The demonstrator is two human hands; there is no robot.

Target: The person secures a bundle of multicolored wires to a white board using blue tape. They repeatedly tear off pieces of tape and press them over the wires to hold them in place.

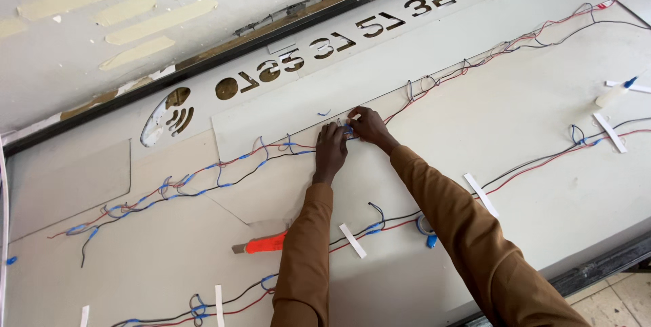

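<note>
**Joining wires on the upper run**

While both hands meet at one blue joint (348, 130) of the red-and-black wire run (224, 167) on the white panel (475, 117), the left hand (331, 152) pins it and the right hand (368, 125) pinches. Finishing this joint probably calls for steady fingertip pressure.

A large white panel (515, 117) lies flat as the work surface, with a row of cut-out shapes along its far edge. A run of red, black and blue wires (224, 167) crosses it diagonally, and a second run (542, 161) lies nearer the front edge, held down by white tape strips (481, 194). An orange utility knife (261, 243) rests beside the near wires. A small white bottle with a blue tip (616, 93) lies toward the right. Both hands (349, 138) press on the upper wire run.
</note>
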